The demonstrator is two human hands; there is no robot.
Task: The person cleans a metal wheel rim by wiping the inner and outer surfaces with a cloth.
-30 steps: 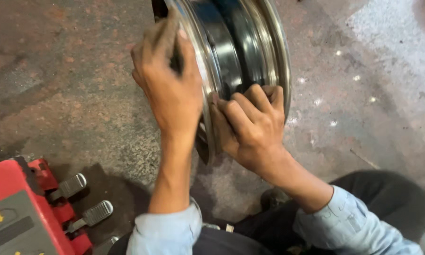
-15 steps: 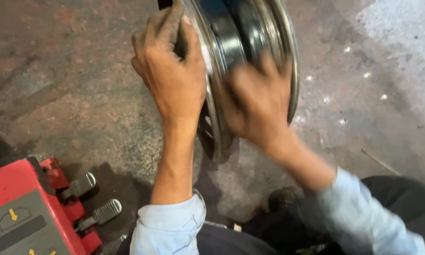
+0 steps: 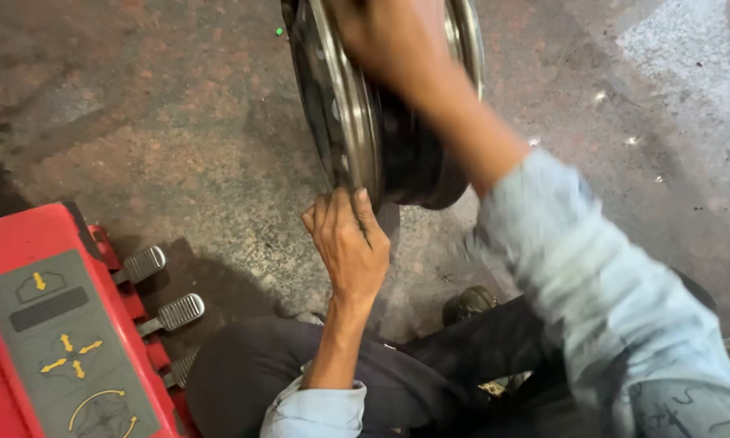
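Underfoot, the concrete floor point(image 3: 138, 122) fills most of the view, mottled grey and reddish brown, with a paler, speckled patch toward the upper right corner. Next in size is the red machine point(image 3: 24, 324) at the lower left edge; its sloping top carries a grey panel with yellow arrow marks, and ribbed metal pedals point(image 3: 174, 311) stick out from its side over the floor.

Standing upright on its edge on the floor, near the top middle, is a bare steel wheel rim point(image 3: 357, 122), dark inside the barrel with a bright, worn outer lip; its upper part runs out of the frame. The person sits or crouches just below it, dark trousers point(image 3: 300, 373) and light blue sleeves in view, and a dark shoe point(image 3: 470, 304) rests on the floor close to the rim's lowest point.

The right hand point(image 3: 389, 40) reaches over the top of the rim, with its sleeve point(image 3: 592, 276) sweeping across the right half of the picture. It is heavily blurred, so whether it grips the rim or only lies against it cannot be told.

The left hand point(image 3: 348, 247) is at the rim's lower edge, fingers curled and closed around the bright lip, thumb side toward the machine.
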